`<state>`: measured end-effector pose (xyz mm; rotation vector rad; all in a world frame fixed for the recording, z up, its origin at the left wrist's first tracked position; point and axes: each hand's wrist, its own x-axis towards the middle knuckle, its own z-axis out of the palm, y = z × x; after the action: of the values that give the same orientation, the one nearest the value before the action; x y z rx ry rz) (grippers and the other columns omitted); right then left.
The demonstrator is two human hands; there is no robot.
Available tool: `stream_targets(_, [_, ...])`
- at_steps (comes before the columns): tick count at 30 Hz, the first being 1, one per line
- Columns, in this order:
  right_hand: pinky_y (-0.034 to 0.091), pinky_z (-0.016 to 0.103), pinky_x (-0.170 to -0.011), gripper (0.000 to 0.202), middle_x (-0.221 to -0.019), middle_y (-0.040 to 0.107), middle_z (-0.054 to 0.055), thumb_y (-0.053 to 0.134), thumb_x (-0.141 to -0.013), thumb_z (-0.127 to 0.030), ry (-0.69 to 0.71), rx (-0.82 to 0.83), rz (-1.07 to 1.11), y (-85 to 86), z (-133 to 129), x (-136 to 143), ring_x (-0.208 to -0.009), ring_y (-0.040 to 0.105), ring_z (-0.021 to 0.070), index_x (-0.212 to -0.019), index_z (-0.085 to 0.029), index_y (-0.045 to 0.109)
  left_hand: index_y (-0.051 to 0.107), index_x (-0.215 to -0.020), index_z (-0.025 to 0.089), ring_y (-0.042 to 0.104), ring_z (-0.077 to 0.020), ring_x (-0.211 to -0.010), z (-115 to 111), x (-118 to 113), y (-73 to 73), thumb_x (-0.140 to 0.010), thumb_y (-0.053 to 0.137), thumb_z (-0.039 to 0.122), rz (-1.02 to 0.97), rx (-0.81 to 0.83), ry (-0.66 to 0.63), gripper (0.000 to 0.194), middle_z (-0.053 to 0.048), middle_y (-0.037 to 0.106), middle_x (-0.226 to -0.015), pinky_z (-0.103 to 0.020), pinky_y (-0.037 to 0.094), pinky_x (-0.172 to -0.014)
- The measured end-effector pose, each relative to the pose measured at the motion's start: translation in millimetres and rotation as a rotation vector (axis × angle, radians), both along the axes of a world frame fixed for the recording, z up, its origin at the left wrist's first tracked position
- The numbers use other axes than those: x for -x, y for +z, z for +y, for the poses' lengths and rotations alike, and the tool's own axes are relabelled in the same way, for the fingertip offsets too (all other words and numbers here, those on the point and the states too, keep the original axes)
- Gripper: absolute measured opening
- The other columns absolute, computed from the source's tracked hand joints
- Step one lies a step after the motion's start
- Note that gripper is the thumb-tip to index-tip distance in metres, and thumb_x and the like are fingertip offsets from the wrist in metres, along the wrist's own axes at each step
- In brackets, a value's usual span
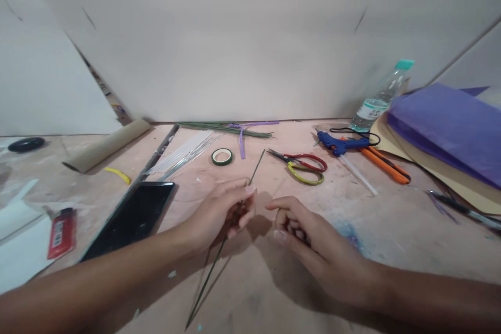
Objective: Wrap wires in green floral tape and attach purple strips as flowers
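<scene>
Left hand (230,209): thin green stem (257,167) is being pinched by thumb and fingers | right hand (309,240): thumb and forefinger are being held apart | stem is being held slanted over bench (235,300), toward far edge

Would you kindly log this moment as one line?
left hand: holding green wire | right hand: half curled, apart from wire | tape roll, scissors: on table
</scene>
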<state>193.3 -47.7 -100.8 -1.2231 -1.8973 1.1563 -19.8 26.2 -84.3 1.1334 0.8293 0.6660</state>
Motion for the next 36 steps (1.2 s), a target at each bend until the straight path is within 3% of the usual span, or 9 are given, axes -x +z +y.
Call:
stream_targets(6, [0.047,0.028,-0.080,0.023,-0.099,0.067,-0.001,0.055,-0.104,-0.016,-0.048,0.049,0.079,-6.0,2.6,-2.6,-0.088,0.061,0.0149,-0.124,-0.026,0.062,0.046,-0.063,0.019,0.029,-0.0061,-0.029,-2.8,2.5,-0.7,-0.099,0.052,0.039,-0.028,0.060,-0.027,0.041,0.004,0.045,-0.038,-0.017,0.020,-0.035])
stream_targets(9, [0.047,0.026,-0.077,0.012,-0.095,0.069,-0.002,0.057,-0.106,-0.022,-0.010,0.066,0.126,-8.1,4.3,-5.4,-0.086,0.062,0.0140,-0.111,-0.026,0.067,0.049,-0.063,0.021,0.033,-0.0094,-0.028,-3.1,2.9,2.0,-0.101,0.046,0.042,-0.032,0.080,-0.009,0.044,0.002,0.047,-0.034,-0.019,0.029,-0.036])
stream_targets(15, [0.046,0.024,-0.079,0.017,-0.093,0.074,-0.003,0.056,-0.109,-0.029,0.117,0.048,0.189,-5.3,6.3,-8.9,-0.086,0.066,0.0123,-0.101,-0.025,0.071,0.051,-0.057,0.020,0.041,-0.0107,-0.030,0.2,3.7,2.7,-0.101,0.047,0.044,-0.009,0.054,0.037,0.050,0.003,0.045,-0.033,-0.021,0.044,-0.044])
stream_targets(21, [0.047,0.026,-0.087,0.025,-0.100,0.073,-0.001,0.045,-0.111,-0.020,0.137,-0.012,0.091,0.4,4.4,-6.6,-0.095,0.066,0.0139,-0.107,-0.025,0.069,0.059,-0.047,0.014,0.037,-0.0072,-0.027,-0.2,7.9,-3.3,-0.099,0.052,0.052,0.052,0.024,-0.051,0.065,-0.003,0.050,-0.035,-0.020,0.025,-0.037])
stream_targets(23, [0.046,0.029,-0.093,0.029,-0.110,0.071,0.002,0.041,-0.110,-0.016,0.163,-0.083,0.063,0.1,4.6,-5.7,-0.104,0.064,0.0160,-0.115,-0.026,0.068,0.064,-0.052,0.013,0.032,-0.0060,-0.026,1.1,9.6,-4.0,-0.100,0.052,0.052,0.066,0.002,-0.056,0.062,-0.001,0.048,-0.034,-0.020,0.019,-0.037])
stream_targets(26, [0.047,0.028,-0.086,0.027,-0.109,0.068,0.001,0.052,-0.105,-0.015,0.150,-0.112,0.053,-3.5,6.3,-5.1,-0.098,0.062,0.0163,-0.125,-0.029,0.063,0.075,-0.083,0.014,0.027,-0.0052,-0.029,2.9,10.5,-2.2,-0.103,0.053,0.046,0.092,-0.057,-0.023,0.044,0.006,0.043,-0.033,-0.018,0.022,-0.041])
stream_targets(29, [0.046,0.024,-0.078,0.021,-0.099,0.068,-0.002,0.061,-0.099,-0.013,0.135,-0.056,0.070,-7.4,7.6,-5.8,-0.088,0.061,0.0137,-0.114,-0.028,0.065,0.072,-0.107,0.017,0.026,-0.0054,-0.030,2.3,9.4,1.4,-0.105,0.053,0.041,0.140,-0.083,0.005,0.030,0.010,0.044,-0.034,-0.016,0.023,-0.042])
stream_targets(32, [0.046,0.023,-0.077,0.012,-0.091,0.069,-0.003,0.057,-0.105,-0.020,0.180,-0.035,0.107,-9.4,5.9,-7.9,-0.082,0.061,0.0119,-0.099,-0.024,0.066,0.067,-0.099,0.019,0.026,-0.0066,-0.029,-0.3,7.7,4.0,-0.103,0.052,0.042,0.130,-0.030,0.047,0.028,0.007,0.049,-0.034,-0.015,0.020,-0.037])
stream_targets(36, [0.046,0.021,-0.073,0.014,-0.087,0.071,-0.003,0.058,-0.106,-0.026,0.222,0.025,0.094,-9.7,5.5,-13.1,-0.076,0.063,0.0110,-0.099,-0.024,0.069,0.065,-0.092,0.020,0.030,-0.0083,-0.029,-3.1,6.6,5.8,-0.102,0.049,0.042,0.088,0.036,0.081,0.028,0.003,0.055,-0.036,-0.014,0.018,-0.034])
